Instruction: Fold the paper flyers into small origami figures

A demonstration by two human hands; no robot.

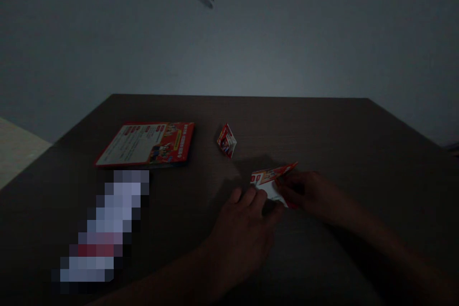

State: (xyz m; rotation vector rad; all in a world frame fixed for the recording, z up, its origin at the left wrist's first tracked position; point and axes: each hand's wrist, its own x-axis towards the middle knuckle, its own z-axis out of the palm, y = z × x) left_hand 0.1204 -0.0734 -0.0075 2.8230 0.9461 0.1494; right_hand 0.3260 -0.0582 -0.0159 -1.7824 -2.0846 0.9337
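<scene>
A partly folded sheet of red, white and orange printed paper is between my hands on the dark table, its far part raised and its white inner side showing. My left hand holds the near left part, with curled fingers at the edge and the thumb by the near corner. At the right end, my right hand pinches the paper between thumb and fingers. Its fingertips are partly lost in shadow. Beyond my left hand stands a small folded paper piece in the same red print.
On the left lies a red-edged stack of printed sheets or a booklet. Nearer me, a pixelated phone-shaped object rests on the wood-grain table. A grey wall rises behind; the light is dim.
</scene>
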